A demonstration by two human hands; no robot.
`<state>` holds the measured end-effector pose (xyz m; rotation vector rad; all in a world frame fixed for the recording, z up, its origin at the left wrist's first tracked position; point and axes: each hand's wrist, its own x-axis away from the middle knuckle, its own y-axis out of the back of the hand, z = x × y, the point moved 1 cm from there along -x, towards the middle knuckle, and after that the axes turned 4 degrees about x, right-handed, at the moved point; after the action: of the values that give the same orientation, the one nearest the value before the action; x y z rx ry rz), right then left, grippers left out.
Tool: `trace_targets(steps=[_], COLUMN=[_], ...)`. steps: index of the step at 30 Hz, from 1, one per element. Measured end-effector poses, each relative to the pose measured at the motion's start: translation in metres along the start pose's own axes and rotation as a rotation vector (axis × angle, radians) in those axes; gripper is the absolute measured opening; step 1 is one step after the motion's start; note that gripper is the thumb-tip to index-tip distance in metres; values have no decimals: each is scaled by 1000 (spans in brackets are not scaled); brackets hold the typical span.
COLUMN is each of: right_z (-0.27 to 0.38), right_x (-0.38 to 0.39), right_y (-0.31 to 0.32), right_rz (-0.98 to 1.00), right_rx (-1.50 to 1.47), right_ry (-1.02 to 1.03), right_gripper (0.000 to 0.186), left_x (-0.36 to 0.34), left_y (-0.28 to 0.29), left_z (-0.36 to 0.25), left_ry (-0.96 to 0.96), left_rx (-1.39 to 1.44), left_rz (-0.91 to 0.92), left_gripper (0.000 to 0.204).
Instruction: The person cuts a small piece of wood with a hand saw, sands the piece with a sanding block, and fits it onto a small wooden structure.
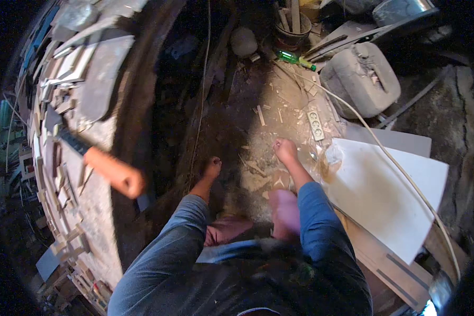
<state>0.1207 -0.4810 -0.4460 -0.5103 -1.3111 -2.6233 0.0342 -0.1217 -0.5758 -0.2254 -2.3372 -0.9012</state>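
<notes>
My left hand (pixel 213 167) hangs in shadow over the floor, left of my legs, its fingers curled in. Above the littered, lit floor, my right hand (pixel 285 151) makes a loose fist. Nothing shows sticking out of either hand, and both are apart from the things around them. Nearest to the right hand is a white power strip (pixel 315 125) lying on the floor. A large white board (pixel 389 189) lies to its right. On the bench at left rests a tool with an orange handle (pixel 113 171) and a dark, blade-like end.
Wood offcuts (pixel 63 187) cover much of the workbench (pixel 97 210). A dusty plastic canister (pixel 359 79) stands far right, near a green bottle (pixel 296 59) and a bucket of wood strips (pixel 293 38). A pale cable (pixel 376 134) runs across the white board. Wood chips litter the floor.
</notes>
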Motion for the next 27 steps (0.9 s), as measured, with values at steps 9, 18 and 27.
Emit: trace_targets(steps=[9,18,27], right_z=[-37,-66,11], right_x=[-87,-97,-51], right_y=[-87,-87,-2], right_rz=[1,-42,-125], right_rx=[-279,-161,-609], right_ry=[121,162,35], right_gripper=[14,14,20], left_x=[-156,-182,-47], left_y=[-56,-69,-22], left_z=[107,45,-221], left_ry=[159,148,34], left_rx=[718,505,1185], left_rz=[-107,-112,194], left_gripper=[30,29,39])
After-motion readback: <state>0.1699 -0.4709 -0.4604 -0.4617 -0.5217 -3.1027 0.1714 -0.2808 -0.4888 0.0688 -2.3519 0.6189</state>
